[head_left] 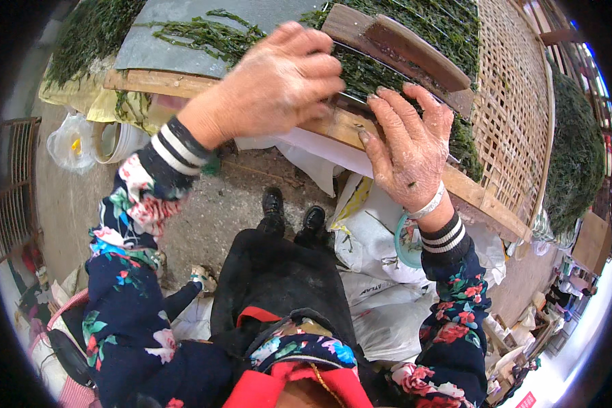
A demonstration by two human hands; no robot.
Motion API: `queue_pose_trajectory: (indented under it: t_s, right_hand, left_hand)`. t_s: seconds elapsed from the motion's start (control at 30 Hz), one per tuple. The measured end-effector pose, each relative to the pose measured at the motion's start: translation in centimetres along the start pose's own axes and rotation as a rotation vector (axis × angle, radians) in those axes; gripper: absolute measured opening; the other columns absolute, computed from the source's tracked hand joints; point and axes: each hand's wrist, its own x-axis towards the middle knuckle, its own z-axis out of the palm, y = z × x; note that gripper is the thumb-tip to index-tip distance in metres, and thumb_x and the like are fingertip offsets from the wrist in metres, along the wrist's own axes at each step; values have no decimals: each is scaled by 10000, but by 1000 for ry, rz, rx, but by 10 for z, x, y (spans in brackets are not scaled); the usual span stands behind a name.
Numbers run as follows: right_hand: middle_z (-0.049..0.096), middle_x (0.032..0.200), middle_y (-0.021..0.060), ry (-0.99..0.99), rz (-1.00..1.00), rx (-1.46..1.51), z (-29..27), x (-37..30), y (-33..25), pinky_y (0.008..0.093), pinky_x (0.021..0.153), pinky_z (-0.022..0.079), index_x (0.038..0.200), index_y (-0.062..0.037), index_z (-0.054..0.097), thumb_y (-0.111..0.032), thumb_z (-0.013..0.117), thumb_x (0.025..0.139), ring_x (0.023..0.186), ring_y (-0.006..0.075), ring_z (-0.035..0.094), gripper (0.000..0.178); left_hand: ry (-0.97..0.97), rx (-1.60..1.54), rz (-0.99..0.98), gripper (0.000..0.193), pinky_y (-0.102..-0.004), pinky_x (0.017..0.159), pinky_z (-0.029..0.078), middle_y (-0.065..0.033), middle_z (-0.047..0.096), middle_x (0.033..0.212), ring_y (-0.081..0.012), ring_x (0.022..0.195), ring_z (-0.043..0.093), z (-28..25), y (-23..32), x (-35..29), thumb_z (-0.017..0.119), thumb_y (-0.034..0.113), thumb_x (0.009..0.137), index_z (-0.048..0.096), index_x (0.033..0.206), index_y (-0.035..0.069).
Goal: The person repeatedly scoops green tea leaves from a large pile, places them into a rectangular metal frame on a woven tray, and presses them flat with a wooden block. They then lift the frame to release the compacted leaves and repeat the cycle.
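Head view: at upper centre, dark green strands (362, 72) lie on the bench (149, 81), between both hands. The left grip (279, 83) curls beside them, whether pinching I cannot tell; the right grip (412, 148) is spread, fingertips at their edge.

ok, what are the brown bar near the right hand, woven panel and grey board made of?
Brown bar: likely wood, dull and worn; reddish-brown with scuffed edges. Woven panel: probably bamboo or cane, matte; flat tan strips interlace. Grey board: stone, metal or plastic, can't tell; smooth, flat face.
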Motion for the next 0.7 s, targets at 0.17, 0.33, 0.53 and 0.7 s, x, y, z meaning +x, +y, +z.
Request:
queue_pose_trajectory:
  t_s: [0.17,0.33,0.53,0.7]
  right_hand:
    - [649,1250,81,24,12,20,5,-6,1,496,994,343,1202,-76,673,-189,736,776,1194,329,524,445]
    - [637,1244,44,64,26,62,11,-11,1,550,1016,291,1194,-112,671,-205,756,741,1218,299,503,470]
    - [636,1240,45,69,26,38,13,-12,-3,561,1005,297,1198,-109,659,-209,758,735,1206,295,512,484]
    - [634,1288,71,12,64,-136,-9,-33,7,507,1053,287,1187,-72,678,-265,713,811,1222,300,519,424]
  left_hand:
    - [-26,12,176,251,-448,917,474,-91,665,1070,-329,1090,590,-30,-41,-2,762,165,743,715,978,88]
    - [-121,37,79,357,-501,1076,398,-52,605,1352,-341,1297,498,-28,-27,-11,744,218,778,695,1116,112]
    - [-189,73,-1,447,-497,1110,365,-48,592,1373,-317,1326,478,-11,-15,-17,734,197,789,678,1221,96]
    - [-84,108,10,340,-457,1062,403,-34,638,1255,-291,1236,521,-10,-17,-22,746,195,777,708,1095,80]
